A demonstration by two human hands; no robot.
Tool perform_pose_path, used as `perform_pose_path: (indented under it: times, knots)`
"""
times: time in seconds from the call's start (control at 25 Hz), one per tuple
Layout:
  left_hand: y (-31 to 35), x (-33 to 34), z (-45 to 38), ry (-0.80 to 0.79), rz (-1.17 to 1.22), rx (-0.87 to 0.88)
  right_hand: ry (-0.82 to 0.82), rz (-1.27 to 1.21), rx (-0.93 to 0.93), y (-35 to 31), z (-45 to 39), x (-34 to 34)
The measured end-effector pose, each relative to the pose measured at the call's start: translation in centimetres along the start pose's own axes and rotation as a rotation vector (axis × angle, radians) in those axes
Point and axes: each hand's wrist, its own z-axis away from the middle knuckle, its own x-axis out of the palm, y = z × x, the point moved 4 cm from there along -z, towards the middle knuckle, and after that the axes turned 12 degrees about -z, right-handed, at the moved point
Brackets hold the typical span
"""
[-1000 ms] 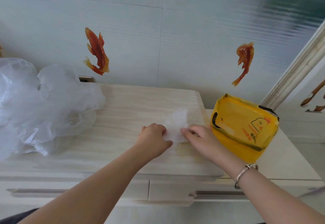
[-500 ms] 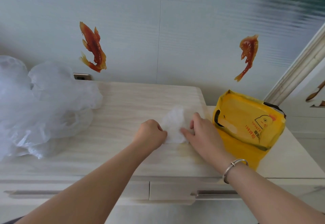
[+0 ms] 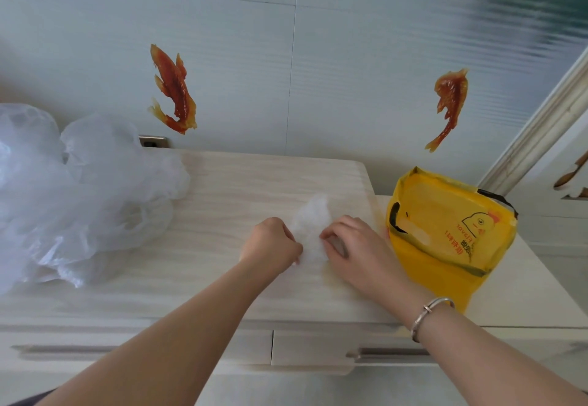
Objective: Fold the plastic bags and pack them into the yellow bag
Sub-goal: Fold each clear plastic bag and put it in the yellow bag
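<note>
A small, folded, translucent white plastic bag (image 3: 313, 227) lies at frame centre on the pale wood-grain cabinet top (image 3: 241, 182), its long axis pointing away toward the wall. The left hand (image 3: 272, 241) pinches its left edge and the right hand (image 3: 353, 246) pinches its right. The open yellow plastic bag with a duck print (image 3: 445, 230) stands just right of the right hand, which is nearer to it. A heap of loose clear plastic bags (image 3: 79, 195) waits at frame left.

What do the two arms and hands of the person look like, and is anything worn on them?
Both forearms are bare, with no sleeves or gloves in view. The left hand shows no ring or band. The right hand has a thin silver metal bracelet around its wrist, an open bangle with a small bead or clasp. No watch or markings can be seen.
</note>
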Motion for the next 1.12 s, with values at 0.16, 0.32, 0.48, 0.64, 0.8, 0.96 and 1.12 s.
perform_pose_path:
  times: [0.16,0.32,0.48,0.64,0.8,0.96,1.12]
  knots:
    - [0.3,-0.9,0.6,0.148,-0.054,0.105,-0.088,0.049,0.024,0.3,-0.1,0.2]
    - [2.3,-1.8,1.5,0.246,-0.17,0.429,-0.171,0.148,0.007,0.0,-0.2,0.2]
    - [1.7,-0.9,1.4,0.07,-0.308,0.43,-0.168,0.206,-0.029,-0.5,-0.3,-0.1]
    - [1.6,-0.5,1.3,0.001,-0.34,0.433,-0.152,0.198,-0.083,-0.5,-0.3,0.1]
    - [1.8,-0.5,1.5,0.013,-0.284,0.395,-0.119,0.131,-0.065,-0.5,-0.4,0.1]
    - [2.1,-1.1,1.5,0.069,-0.144,0.303,-0.034,-0.057,0.071,-0.3,-0.9,-0.5]
    - [1.9,-1.2,1.2,-0.003,0.019,0.19,0.067,-0.302,0.221,0.9,-1.1,-0.6]
